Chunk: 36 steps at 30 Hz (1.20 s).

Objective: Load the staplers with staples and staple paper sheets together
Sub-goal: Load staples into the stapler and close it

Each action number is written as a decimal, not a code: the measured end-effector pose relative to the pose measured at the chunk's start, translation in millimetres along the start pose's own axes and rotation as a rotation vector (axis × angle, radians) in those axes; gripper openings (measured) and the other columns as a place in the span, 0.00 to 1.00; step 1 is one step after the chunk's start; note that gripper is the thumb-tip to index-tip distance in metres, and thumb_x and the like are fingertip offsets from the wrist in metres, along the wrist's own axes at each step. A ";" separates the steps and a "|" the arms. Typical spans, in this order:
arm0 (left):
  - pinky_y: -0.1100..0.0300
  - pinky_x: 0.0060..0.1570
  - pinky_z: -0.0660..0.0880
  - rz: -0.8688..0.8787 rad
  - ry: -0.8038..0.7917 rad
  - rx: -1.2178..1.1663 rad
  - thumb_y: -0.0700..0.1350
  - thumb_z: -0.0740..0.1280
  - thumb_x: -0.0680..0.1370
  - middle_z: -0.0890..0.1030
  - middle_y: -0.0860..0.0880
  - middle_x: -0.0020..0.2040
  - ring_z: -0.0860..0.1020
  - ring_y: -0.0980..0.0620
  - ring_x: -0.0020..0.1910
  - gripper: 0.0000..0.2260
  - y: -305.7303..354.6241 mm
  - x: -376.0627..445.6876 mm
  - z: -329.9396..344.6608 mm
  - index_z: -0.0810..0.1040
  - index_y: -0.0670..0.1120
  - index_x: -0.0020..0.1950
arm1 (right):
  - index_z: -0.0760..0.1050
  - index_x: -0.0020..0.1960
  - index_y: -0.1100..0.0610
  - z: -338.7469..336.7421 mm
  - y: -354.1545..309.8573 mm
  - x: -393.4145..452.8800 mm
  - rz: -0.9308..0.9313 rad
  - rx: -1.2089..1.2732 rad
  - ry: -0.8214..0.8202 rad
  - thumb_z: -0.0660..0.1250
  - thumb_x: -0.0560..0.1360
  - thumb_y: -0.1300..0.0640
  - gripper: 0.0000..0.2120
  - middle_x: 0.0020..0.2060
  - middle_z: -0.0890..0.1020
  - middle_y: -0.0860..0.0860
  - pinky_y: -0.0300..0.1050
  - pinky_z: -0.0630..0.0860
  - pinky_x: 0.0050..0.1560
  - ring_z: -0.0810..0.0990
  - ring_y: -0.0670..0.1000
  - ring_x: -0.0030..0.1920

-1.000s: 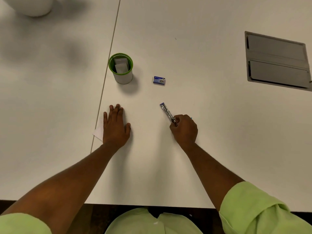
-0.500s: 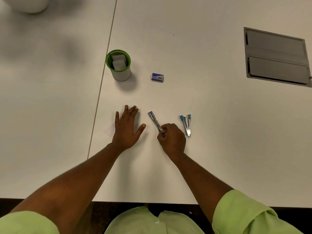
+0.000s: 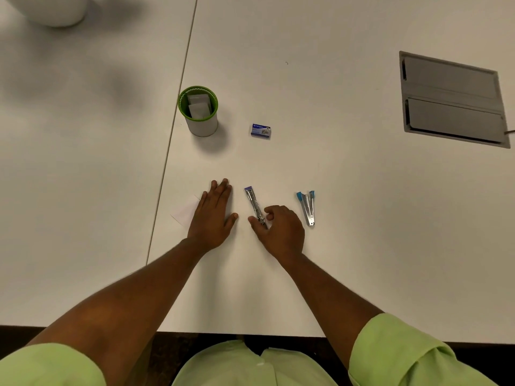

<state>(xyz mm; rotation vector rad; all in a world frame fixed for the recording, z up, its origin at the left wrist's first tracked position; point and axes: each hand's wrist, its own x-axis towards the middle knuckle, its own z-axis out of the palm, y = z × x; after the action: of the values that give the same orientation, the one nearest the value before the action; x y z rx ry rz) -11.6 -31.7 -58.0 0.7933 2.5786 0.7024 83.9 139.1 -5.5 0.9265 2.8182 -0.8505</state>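
Observation:
A small purple-tipped metal stapler (image 3: 251, 201) lies on the white table (image 3: 348, 207), pointing away from me. My right hand (image 3: 281, 232) holds its near end between thumb and curled forefinger. A second stapler with blue tips (image 3: 308, 207) lies hinged open just right of that hand, untouched. My left hand (image 3: 214, 215) rests flat, fingers straight, on a white paper sheet (image 3: 185, 211) left of the purple stapler. A blue staple box (image 3: 260, 130) sits farther back.
A green-rimmed cup (image 3: 198, 111) holding folded white papers stands at the back left beside the table seam (image 3: 178, 107). A grey cable hatch (image 3: 451, 98) is set into the table at the right. A white rounded object (image 3: 53, 9) is at the far left corner.
My right hand brought the purple stapler leftward and nearer, uncovering the blue stapler, then loosened its fingers. My left hand slid right with the paper under it.

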 end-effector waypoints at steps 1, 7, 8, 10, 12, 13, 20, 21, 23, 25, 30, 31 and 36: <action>0.51 0.79 0.45 -0.001 0.007 -0.004 0.51 0.63 0.82 0.50 0.49 0.83 0.43 0.49 0.82 0.33 2.0 0.8 -1.5 0.53 0.44 0.82 | 0.80 0.53 0.50 -2.8 -1.4 1.5 0.002 0.011 0.032 0.68 0.71 0.34 0.22 0.43 0.81 0.43 0.45 0.78 0.44 0.78 0.45 0.45; 0.51 0.79 0.50 -0.016 0.067 -0.082 0.47 0.64 0.81 0.59 0.46 0.81 0.49 0.47 0.82 0.29 16.3 17.7 -14.4 0.59 0.43 0.80 | 0.80 0.51 0.50 -17.9 -3.7 34.1 0.041 0.106 0.098 0.66 0.77 0.40 0.15 0.41 0.82 0.43 0.40 0.72 0.45 0.80 0.45 0.45; 0.50 0.79 0.53 -0.029 0.079 -0.116 0.46 0.65 0.81 0.62 0.45 0.80 0.52 0.46 0.81 0.28 18.7 23.5 -17.4 0.61 0.42 0.79 | 0.80 0.51 0.51 -19.9 -4.0 42.5 0.037 0.108 0.097 0.67 0.77 0.43 0.13 0.41 0.82 0.44 0.41 0.73 0.46 0.80 0.46 0.45; 0.51 0.77 0.58 -0.056 0.111 -0.187 0.45 0.66 0.81 0.68 0.43 0.76 0.59 0.44 0.79 0.24 22.8 36.0 -23.9 0.66 0.41 0.76 | 0.80 0.51 0.52 -24.0 -5.8 59.1 0.020 0.104 0.092 0.68 0.76 0.47 0.10 0.42 0.83 0.45 0.43 0.76 0.48 0.81 0.46 0.45; 0.53 0.73 0.63 -0.069 0.141 -0.232 0.44 0.66 0.81 0.73 0.42 0.72 0.67 0.42 0.75 0.21 27.2 49.7 -30.6 0.71 0.40 0.73 | 0.80 0.51 0.52 -27.8 -7.9 76.9 0.019 0.090 0.084 0.68 0.76 0.49 0.08 0.43 0.84 0.45 0.41 0.75 0.47 0.81 0.46 0.45; 0.55 0.70 0.65 -0.069 0.154 -0.242 0.44 0.66 0.81 0.74 0.42 0.69 0.70 0.43 0.72 0.19 29.1 57.3 -33.9 0.72 0.40 0.71 | 0.81 0.51 0.52 -29.1 -9.4 86.2 0.027 0.080 0.077 0.68 0.76 0.50 0.08 0.44 0.84 0.46 0.39 0.72 0.46 0.81 0.47 0.46; 0.60 0.64 0.68 -0.169 0.175 -0.342 0.45 0.66 0.81 0.77 0.45 0.66 0.75 0.47 0.65 0.16 39.8 113.4 -51.9 0.75 0.42 0.68 | 0.80 0.55 0.53 -34.2 -17.2 145.7 0.056 0.090 -0.009 0.68 0.75 0.53 0.10 0.48 0.84 0.47 0.42 0.73 0.52 0.82 0.50 0.51; 0.59 0.65 0.69 -0.178 0.175 -0.346 0.44 0.66 0.81 0.77 0.44 0.66 0.75 0.46 0.65 0.16 41.2 122.0 -53.8 0.75 0.41 0.68 | 0.80 0.56 0.53 -33.7 -18.9 153.9 0.060 0.093 -0.028 0.69 0.75 0.53 0.11 0.48 0.84 0.48 0.42 0.73 0.53 0.81 0.50 0.52; 0.57 0.65 0.71 -0.198 0.166 -0.366 0.43 0.66 0.81 0.77 0.43 0.65 0.76 0.45 0.63 0.16 45.0 138.7 -57.2 0.75 0.40 0.68 | 0.78 0.60 0.54 -32.5 -22.8 169.0 0.061 0.090 -0.073 0.69 0.75 0.52 0.15 0.52 0.83 0.50 0.43 0.73 0.56 0.80 0.51 0.55; 0.59 0.61 0.73 -0.267 0.148 -0.434 0.43 0.65 0.82 0.78 0.43 0.66 0.78 0.45 0.61 0.16 50.5 153.6 -59.9 0.74 0.40 0.69 | 0.75 0.64 0.56 -30.4 -26.9 180.6 0.058 0.084 -0.108 0.70 0.75 0.52 0.19 0.57 0.80 0.52 0.43 0.72 0.58 0.79 0.51 0.57; 0.58 0.65 0.71 -0.390 0.082 -0.472 0.44 0.65 0.82 0.73 0.41 0.71 0.78 0.45 0.62 0.21 60.2 182.5 -60.8 0.69 0.40 0.75 | 0.71 0.71 0.58 -23.2 -39.3 202.1 0.124 0.187 -0.137 0.71 0.76 0.51 0.26 0.63 0.77 0.55 0.42 0.71 0.60 0.79 0.51 0.59; 0.58 0.67 0.70 -0.397 0.067 -0.467 0.43 0.64 0.82 0.71 0.41 0.72 0.77 0.45 0.64 0.22 61.5 185.9 -60.5 0.68 0.40 0.75 | 0.71 0.72 0.58 -22.0 -41.4 204.2 0.151 0.216 -0.140 0.70 0.76 0.50 0.26 0.63 0.76 0.55 0.43 0.72 0.61 0.79 0.51 0.59; 0.52 0.68 0.71 -0.378 -0.022 -0.493 0.42 0.63 0.82 0.75 0.42 0.68 0.76 0.45 0.64 0.18 67.3 195.1 -60.6 0.73 0.42 0.73 | 0.75 0.69 0.56 -17.3 -47.7 203.3 0.187 0.272 -0.164 0.70 0.77 0.52 0.22 0.61 0.75 0.54 0.44 0.74 0.60 0.78 0.52 0.57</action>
<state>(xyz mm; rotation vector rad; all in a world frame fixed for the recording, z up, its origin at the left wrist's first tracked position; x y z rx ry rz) -163.4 111.9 -7.0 0.1532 2.2845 1.1223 -107.3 224.5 -11.6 1.0765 2.4723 -1.2399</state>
